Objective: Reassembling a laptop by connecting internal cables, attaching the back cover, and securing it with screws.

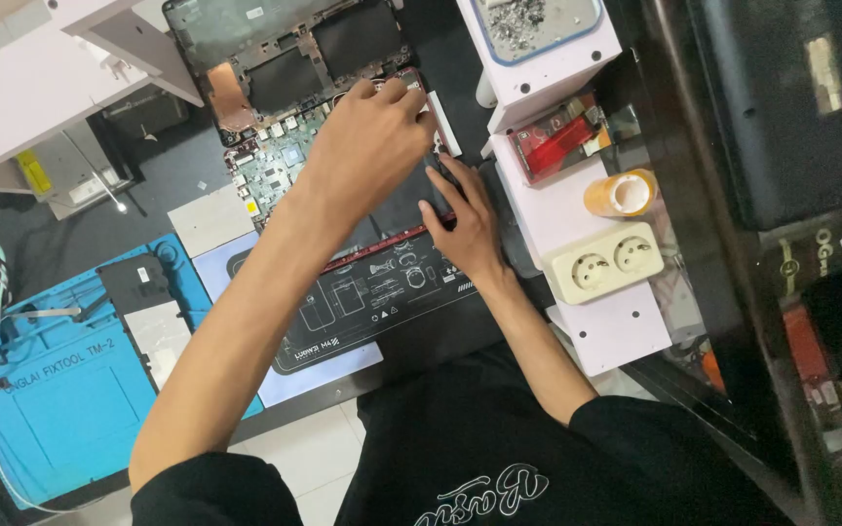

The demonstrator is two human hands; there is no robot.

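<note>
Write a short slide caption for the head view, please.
Both hands, left hand and right hand, rest on an opened laptop.

A small yellow rectangular label (251, 206) is being shown on the green circuit board of the opened laptop, at its left edge. A white sticker (254, 13) is being seen on the grey inner panel at top centre. A small white label (139, 276) is being carried by a flat black rectangular part lying on the blue mat at left. A red and clear package (552, 143) is being kept on the white shelf at right, just above an orange tape roll. A pale rectangular label (822, 72) is being displayed on the dark case at far right. No lit screens are being shown.
</note>
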